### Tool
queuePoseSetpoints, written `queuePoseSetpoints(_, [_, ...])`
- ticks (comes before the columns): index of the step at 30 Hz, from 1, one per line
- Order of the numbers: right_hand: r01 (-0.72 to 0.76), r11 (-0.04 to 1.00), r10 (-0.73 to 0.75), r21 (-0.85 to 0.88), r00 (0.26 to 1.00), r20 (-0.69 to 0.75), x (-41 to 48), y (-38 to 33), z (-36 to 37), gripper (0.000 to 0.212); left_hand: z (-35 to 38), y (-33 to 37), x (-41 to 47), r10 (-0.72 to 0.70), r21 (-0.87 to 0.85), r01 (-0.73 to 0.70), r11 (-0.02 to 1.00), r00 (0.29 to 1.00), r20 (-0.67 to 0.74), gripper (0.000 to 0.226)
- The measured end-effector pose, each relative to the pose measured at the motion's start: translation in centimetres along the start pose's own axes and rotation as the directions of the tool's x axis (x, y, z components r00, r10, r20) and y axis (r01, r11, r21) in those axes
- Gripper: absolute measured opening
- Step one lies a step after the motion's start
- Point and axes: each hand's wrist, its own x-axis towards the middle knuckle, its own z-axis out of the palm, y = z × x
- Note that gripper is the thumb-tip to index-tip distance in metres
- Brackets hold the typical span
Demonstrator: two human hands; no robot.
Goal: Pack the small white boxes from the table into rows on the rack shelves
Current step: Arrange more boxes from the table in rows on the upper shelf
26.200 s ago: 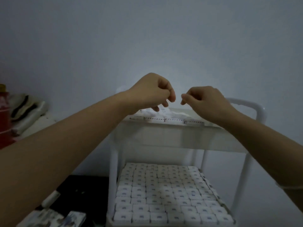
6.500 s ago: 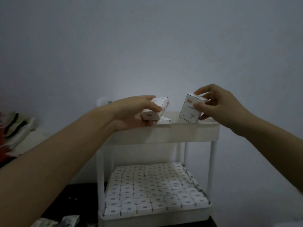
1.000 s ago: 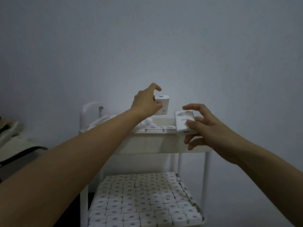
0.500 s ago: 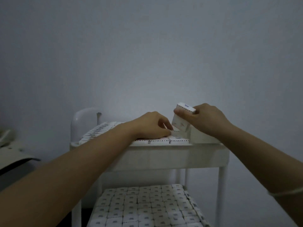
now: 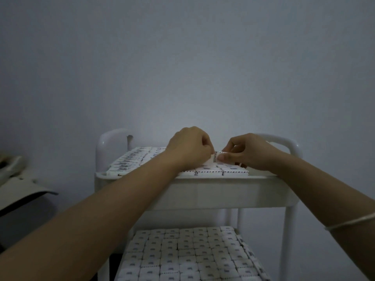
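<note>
A white rack stands against the wall. Its top shelf carries rows of small white boxes with dotted blue edges. Both hands meet over the middle of that shelf. My left hand has curled fingers pinching a small white box down among the rows. My right hand pinches another small white box beside it, thumb on its front. The lower shelf is filled with packed boxes.
The rack's curved white handles rise at both ends of the top shelf. A grey flat sheet lies on a surface at the left, with a blurred object behind it. The wall is close behind the rack.
The right hand has lowered its raised box down onto the top shelf rows. The left hand has moved right to meet it. The camera has dropped nearer the rack.
</note>
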Motion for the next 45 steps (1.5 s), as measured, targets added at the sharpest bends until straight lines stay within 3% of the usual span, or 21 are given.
queuePoseSetpoints(5, [0.006,0.988,0.008,-0.152,0.996,0.090,0.3,-0.6,0.7,0.033,-0.1,0.0,0.0,-0.075,-0.001,0.076,0.997,0.992,-0.098,0.027])
queuePoseSetpoints(9, [-0.175,0.977,0.194,-0.122,0.966,0.168,-0.3,-1.8,0.5,0.058,-0.7,0.5,-0.7,-0.045,-0.002,0.045,0.999,0.995,-0.087,0.031])
queuePoseSetpoints(12, [-0.215,0.962,0.239,-0.170,0.962,0.131,-1.0,-2.8,0.3,0.061,-1.5,0.9,-1.8,0.011,-0.011,-0.011,1.000,0.997,-0.082,0.034])
queuePoseSetpoints(14, [-0.157,0.929,0.163,-0.335,0.987,-0.012,-1.8,-3.9,0.6,0.059,-2.6,1.2,-3.1,0.036,-0.058,-0.043,0.997,0.993,-0.114,0.033])
queuePoseSetpoints(16, [-0.066,0.852,-0.058,-0.520,0.974,-0.217,-3.4,-5.6,1.2,0.054,-4.0,1.0,-5.5,0.072,-0.103,-0.085,0.991,0.989,-0.130,0.031])
queuePoseSetpoints(18, [0.066,0.856,-0.284,-0.513,0.889,-0.360,-6.0,-7.7,2.5,0.043,-5.5,-0.1,-9.2,0.092,-0.164,-0.103,0.981,0.993,-0.078,0.031])
queuePoseSetpoints(20, [0.234,0.893,-0.385,-0.385,0.840,-0.382,-9.1,-10.2,4.9,0.032,-6.5,-2.1,-13.6,0.041,-0.242,-0.036,0.970,0.999,0.018,0.034])
queuePoseSetpoints(22, [0.336,0.908,-0.403,-0.249,0.863,-0.306,-11.9,-12.3,8.1,0.024,-6.8,-4.8,-18.0,-0.060,-0.244,0.081,0.966,0.994,0.094,0.036])
queuePoseSetpoints(25, [0.375,0.918,-0.389,-0.131,0.915,-0.103,-14.4,-14.7,14.4,0.014,-6.5,-9.6,-24.0,-0.262,-0.193,0.291,0.937,0.951,0.164,0.039])
queuePoseSetpoints(28, [0.401,0.914,-0.395,-0.063,0.915,0.081,-15.0,-16.3,21.7,0.009,-6.5,-14.8,-29.6,-0.401,-0.131,0.433,0.892,0.891,0.214,0.039])
queuePoseSetpoints(31, [0.396,0.916,-0.371,-0.056,0.894,0.252,-14.1,-17.5,29.4,0.021,-7.6,-19.6,-35.0,-0.507,-0.070,0.528,0.846,0.839,0.196,0.038])
queuePoseSetpoints(34, [0.399,0.913,-0.346,-0.082,0.866,0.361,-12.4,-18.1,36.5,0.033,-9.3,-24.2,-39.4,-0.598,-0.011,0.601,0.799,0.797,0.086,0.036])
queuePoseSetpoints(41, [0.314,0.932,-0.199,-0.181,0.861,0.469,-7.0,-18.7,47.4,0.050,-11.2,-33.8,-42.7,-0.521,0.292,0.546,0.785,0.838,-0.164,0.032])
queuePoseSetpoints(45, [0.304,0.920,-0.135,-0.246,0.836,0.532,-3.0,-18.6,50.2,0.060,-10.7,-38.0,-40.8,-0.421,0.491,0.432,0.757,0.896,-0.139,0.039])
